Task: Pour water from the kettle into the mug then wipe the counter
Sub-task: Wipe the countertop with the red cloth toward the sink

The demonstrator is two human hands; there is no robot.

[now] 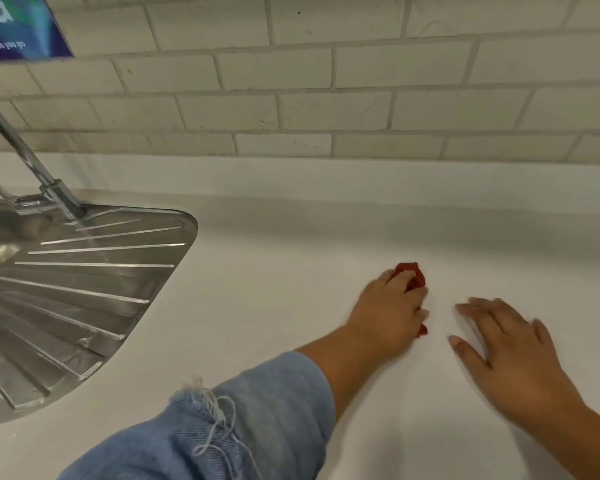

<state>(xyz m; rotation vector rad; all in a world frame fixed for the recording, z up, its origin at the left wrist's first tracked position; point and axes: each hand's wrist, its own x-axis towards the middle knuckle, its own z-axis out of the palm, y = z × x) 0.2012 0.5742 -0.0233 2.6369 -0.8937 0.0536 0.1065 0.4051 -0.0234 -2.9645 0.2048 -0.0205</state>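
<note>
Two bare hands are showing in the head view, both over a plain white counter that is running along the foot of a wall of pale brick-shaped tiles. The left hand is reaching in from the lower left out of a rolled, frayed light-blue denim sleeve. Its fingers are curling round a small crumpled red cloth and pressing it down on the counter, so that only the far end and a scrap at the near side are peeking out from under the hand. The right hand is lying just beside it, apart from the cloth, with its fingers straight, spread and grasping nothing. It is blurred, so I cannot tell whether the palm is touching the surface.

Well to the left, a ribbed stainless-steel draining board is sitting flush in the counter, and a slanting chrome tap is rising from its far edge. A blue printed sign is hanging on the tiles in the upper-left corner – its small white line is reading "Clean as you go".
</note>
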